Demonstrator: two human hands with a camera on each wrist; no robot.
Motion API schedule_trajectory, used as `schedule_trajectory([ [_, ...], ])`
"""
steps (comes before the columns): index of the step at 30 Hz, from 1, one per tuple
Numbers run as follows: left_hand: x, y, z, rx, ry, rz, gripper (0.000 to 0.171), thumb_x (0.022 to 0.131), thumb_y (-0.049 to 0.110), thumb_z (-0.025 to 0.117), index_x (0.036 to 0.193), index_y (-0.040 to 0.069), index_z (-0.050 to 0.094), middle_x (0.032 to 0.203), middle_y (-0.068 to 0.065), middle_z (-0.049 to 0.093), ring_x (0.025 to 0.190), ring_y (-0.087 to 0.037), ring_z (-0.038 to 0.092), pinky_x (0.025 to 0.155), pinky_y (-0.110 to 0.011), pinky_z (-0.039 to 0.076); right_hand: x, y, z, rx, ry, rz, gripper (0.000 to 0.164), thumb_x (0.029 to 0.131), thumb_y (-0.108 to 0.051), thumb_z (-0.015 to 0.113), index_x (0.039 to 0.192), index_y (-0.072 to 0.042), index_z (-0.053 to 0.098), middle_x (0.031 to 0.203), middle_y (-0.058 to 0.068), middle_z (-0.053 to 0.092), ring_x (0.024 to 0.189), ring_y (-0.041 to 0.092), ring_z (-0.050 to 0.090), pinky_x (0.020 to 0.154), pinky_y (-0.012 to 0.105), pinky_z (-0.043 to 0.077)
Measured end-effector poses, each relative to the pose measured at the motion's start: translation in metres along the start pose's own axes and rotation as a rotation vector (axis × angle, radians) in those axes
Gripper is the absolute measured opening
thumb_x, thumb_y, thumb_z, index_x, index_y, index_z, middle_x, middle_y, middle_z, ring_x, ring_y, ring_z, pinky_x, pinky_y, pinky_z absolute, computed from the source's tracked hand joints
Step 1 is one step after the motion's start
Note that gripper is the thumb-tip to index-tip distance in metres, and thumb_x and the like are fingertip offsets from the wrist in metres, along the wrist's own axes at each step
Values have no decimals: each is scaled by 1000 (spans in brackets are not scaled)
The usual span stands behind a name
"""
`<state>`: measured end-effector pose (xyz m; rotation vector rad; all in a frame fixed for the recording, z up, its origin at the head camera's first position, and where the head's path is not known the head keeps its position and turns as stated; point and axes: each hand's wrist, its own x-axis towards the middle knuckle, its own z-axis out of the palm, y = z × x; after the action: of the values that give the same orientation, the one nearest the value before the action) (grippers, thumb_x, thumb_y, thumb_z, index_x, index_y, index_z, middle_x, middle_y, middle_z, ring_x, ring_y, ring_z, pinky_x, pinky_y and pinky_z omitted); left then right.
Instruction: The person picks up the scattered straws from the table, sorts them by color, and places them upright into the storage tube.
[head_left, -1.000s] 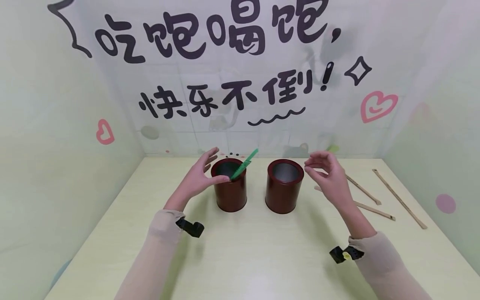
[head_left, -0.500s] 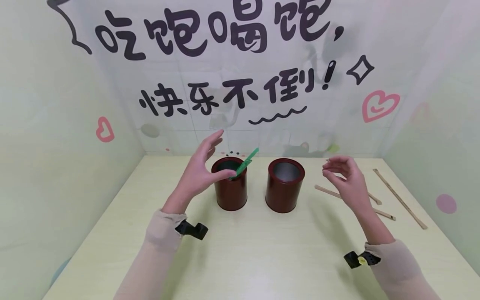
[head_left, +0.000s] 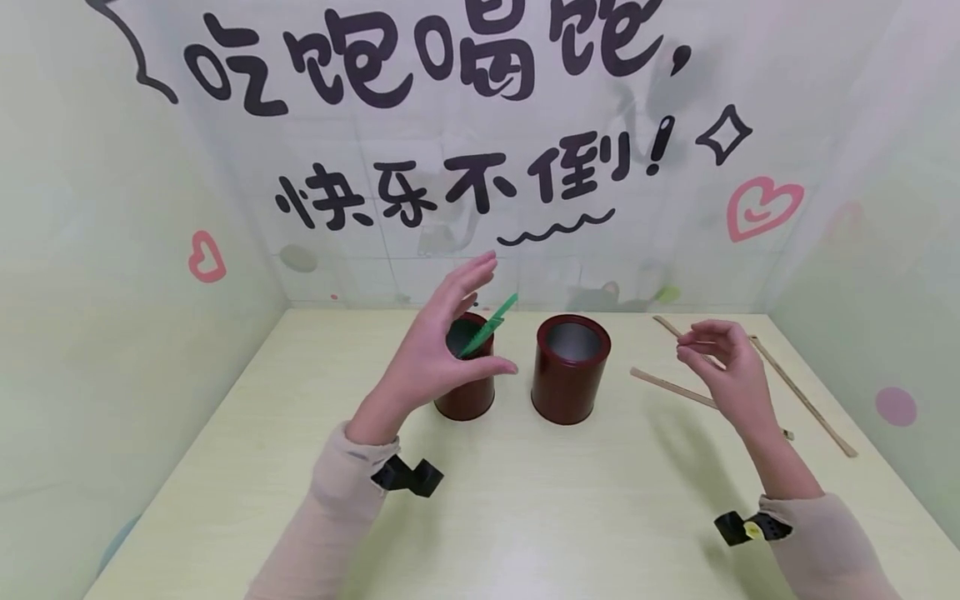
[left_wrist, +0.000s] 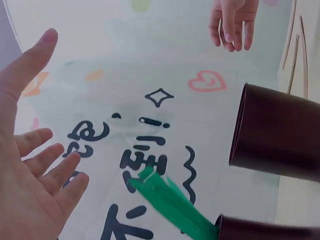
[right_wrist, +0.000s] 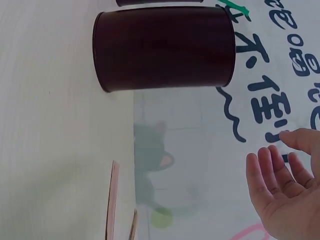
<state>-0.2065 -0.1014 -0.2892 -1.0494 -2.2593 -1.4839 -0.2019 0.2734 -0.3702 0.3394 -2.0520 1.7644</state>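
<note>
My left hand (head_left: 435, 346) is raised in front of the left dark red canister (head_left: 467, 406), its thumb and fingers spread wide with nothing between them. From that canister's mouth leans a flat green plastic utensil (head_left: 491, 325) with a toothed edge, its lower end hidden inside; in the left wrist view its notched end (left_wrist: 150, 180) sticks out past the rim. The right dark red canister (head_left: 564, 392) stands upright with an open top. My right hand (head_left: 729, 371) hovers over the wooden sticks (head_left: 667, 385) at the right, fingers loosely bent and holding nothing.
Several thin wooden sticks lie on the pale table (head_left: 525, 517), one long stick (head_left: 806, 398) nearest the right wall. A white printed backdrop (head_left: 420, 275) with large black characters closes off the back, and pale side walls stand left and right.
My left hand has moved up and to the right, away from the left canister's rim. My right hand has drawn right, away from the right canister to above the sticks. The canisters stay put.
</note>
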Motion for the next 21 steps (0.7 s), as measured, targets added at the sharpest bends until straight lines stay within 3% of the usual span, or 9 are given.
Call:
schedule_trajectory([
  [2,1,3,6,-3,-10,27,99,74,37,88,155,28,34,162,14,29,147,-11,36,119,-41,37,-1,2,-5,19,11,-9,34,88,12,64,113,-11,57,96,-14,71,88,-4,67,78,7,53],
  [9,3,8,34,-28,-53,72,104,69,13,92,155,18,34,161,3,33,146,-15,37,120,-41,35,-4,9,-28,-58,69,11,37,88,12,65,113,-15,57,96,-19,71,88,-8,66,78,4,51],
  [15,9,6,55,50,-62,99,92,72,23,90,150,16,41,155,2,42,144,-12,38,120,-37,36,-8,15,-47,-23,91,36,31,90,9,64,111,-14,59,94,-17,72,85,-7,68,75,6,53],
  [21,12,-10,77,51,-70,38,74,80,25,84,143,16,47,148,1,47,139,-12,43,116,-35,40,-12,22,-66,90,88,59,25,92,9,62,109,-9,59,98,-13,71,84,-3,69,73,10,56],
])
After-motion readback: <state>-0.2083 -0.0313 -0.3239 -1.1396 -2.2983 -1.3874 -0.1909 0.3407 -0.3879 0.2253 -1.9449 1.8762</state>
